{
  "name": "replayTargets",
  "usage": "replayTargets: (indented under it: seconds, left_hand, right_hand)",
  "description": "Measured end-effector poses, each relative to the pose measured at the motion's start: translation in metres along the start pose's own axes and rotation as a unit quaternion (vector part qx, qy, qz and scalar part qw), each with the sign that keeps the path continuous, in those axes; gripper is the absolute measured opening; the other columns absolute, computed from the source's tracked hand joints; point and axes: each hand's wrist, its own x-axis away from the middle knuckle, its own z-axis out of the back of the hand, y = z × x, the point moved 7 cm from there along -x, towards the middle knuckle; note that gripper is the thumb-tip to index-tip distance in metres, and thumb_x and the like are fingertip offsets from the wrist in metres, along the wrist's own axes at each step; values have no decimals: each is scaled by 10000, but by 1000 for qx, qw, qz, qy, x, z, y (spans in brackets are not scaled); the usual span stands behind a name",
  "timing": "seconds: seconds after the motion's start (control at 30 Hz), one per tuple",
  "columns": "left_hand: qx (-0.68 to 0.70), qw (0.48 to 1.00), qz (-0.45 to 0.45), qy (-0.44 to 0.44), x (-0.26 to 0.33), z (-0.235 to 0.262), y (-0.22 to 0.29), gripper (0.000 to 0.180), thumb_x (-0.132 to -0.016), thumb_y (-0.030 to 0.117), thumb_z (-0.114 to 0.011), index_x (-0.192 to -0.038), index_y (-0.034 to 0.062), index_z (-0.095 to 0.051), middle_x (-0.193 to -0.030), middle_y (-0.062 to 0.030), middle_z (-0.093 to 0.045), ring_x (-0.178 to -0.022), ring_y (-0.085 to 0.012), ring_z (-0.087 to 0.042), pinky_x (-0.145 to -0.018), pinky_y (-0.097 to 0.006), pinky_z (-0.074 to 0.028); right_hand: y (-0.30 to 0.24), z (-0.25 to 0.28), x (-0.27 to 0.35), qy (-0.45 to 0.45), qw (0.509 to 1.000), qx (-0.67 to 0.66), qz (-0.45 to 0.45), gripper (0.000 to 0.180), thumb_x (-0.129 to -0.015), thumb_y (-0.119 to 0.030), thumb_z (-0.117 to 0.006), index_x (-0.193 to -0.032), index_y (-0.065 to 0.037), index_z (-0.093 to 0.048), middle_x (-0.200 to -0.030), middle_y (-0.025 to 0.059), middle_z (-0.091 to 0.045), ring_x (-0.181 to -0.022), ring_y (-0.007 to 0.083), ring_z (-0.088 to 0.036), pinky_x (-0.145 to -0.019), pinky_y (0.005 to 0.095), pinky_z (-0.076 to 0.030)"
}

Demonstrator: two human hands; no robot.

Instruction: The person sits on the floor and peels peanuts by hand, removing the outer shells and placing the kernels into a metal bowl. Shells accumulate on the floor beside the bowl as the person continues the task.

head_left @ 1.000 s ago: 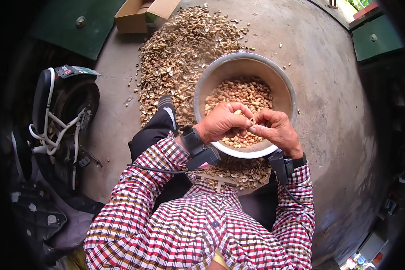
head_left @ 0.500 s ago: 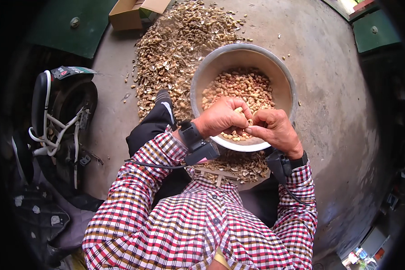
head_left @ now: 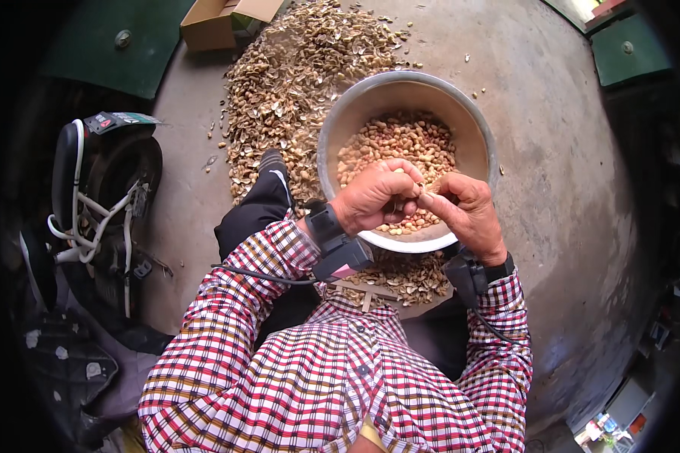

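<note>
My hands meet over the near part of a wide metal basin (head_left: 472, 124) that holds a heap of peanuts (head_left: 400, 143), some in shells and some reddish. Fingers curled, my left hand (head_left: 372, 199) pinches a small peanut (head_left: 422, 189) at its thumb and fingertips. From the other side my right hand (head_left: 470, 213) closes thumb and forefinger on the same peanut. The fingertips nearly touch and cover most of it, so whether its shell is split cannot be seen.
A big pile of peanut shells (head_left: 279, 90) spreads on the concrete floor (head_left: 559, 189) left of the basin, with more shells (head_left: 412, 279) before it. My shoe (head_left: 273, 170) rests against the pile. A cardboard box (head_left: 211, 26) stands at the back; a white-framed wheeled vehicle (head_left: 91, 204) is at left.
Both hands have shifted slightly, and my right hand has risen a little with its fingertips turned up at the pinch. The pale pod seen between my left fingers no longer shows there.
</note>
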Motion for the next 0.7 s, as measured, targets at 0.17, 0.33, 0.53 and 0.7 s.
replayTargets:
  seconds: [0.17,0.33,0.53,0.7]
  left_hand:
    - [16,999,-42,29,0,-2,14,146,-808,48,-610,-922,68,-521,-759,-66,-642,-560,-91,-600,-385,-190,-394]
    - [-38,995,-76,59,4,0,24,166,-773,9,-639,-918,47,-568,-719,-64,-624,-534,-89,-555,-428,-196,-362]
    - [-163,980,-102,52,8,0,31,171,-753,-7,-624,-922,9,-647,-661,-14,-588,-531,-45,-502,-454,-181,-350]
    - [-236,965,-112,42,11,-5,35,221,-732,-24,-601,-936,13,-678,-683,9,-596,-553,-26,-486,-488,-173,-368]
  right_hand:
    - [27,0,2,29,972,-204,-116,107,-892,-125,-588,-915,-21,-574,-658,-58,-503,-557,25,-420,-500,188,-333]
    - [36,-8,1,33,946,-277,-168,94,-888,-101,-562,-948,-29,-558,-651,-50,-485,-540,19,-390,-485,173,-304]
    - [41,-9,0,23,947,-262,-186,112,-883,-94,-535,-966,-27,-569,-661,-30,-501,-551,30,-419,-498,172,-328]
    - [42,-8,-1,10,958,-238,-162,113,-880,-98,-538,-956,-22,-575,-652,-29,-500,-548,32,-417,-494,175,-323]
